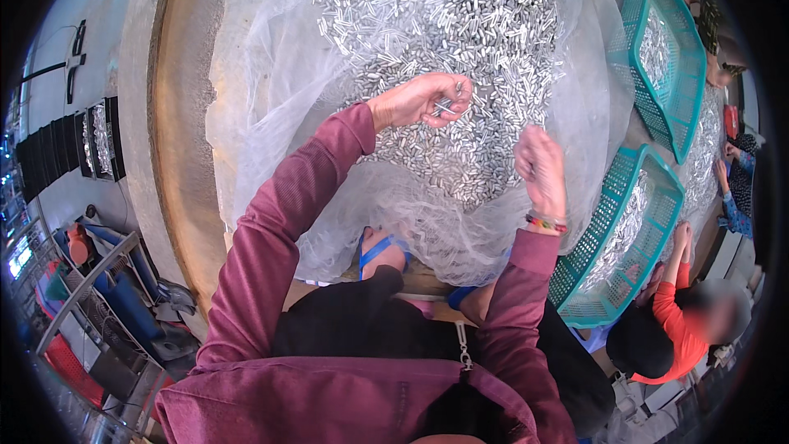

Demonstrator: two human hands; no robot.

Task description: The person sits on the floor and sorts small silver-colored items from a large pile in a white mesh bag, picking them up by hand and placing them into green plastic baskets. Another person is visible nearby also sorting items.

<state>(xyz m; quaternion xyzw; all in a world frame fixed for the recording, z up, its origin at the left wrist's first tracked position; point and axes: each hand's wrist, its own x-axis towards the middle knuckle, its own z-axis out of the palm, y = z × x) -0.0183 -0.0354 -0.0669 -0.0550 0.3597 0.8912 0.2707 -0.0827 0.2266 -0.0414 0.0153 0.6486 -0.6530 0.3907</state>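
Over the pile of small metal pins (444, 57), left hand (423, 100) pinches a few pins. Right hand (541, 166) hovers loosely curled, grip unclear. White mesh (271, 115) underneath contains the heap.

- Screen (18, 256): small, bright rectangle glowing white-blue, at the far rim near 9 o'clock, partly cut off by the dark edge.
- Packages, labels, signs: none to be made out.

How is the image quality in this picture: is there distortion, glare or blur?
Head view: strong fisheye bending, black corners; the metal pieces glint brightly on the white mesh; left hand and right hand look fairly sharp; the teal basket curves near the rim.
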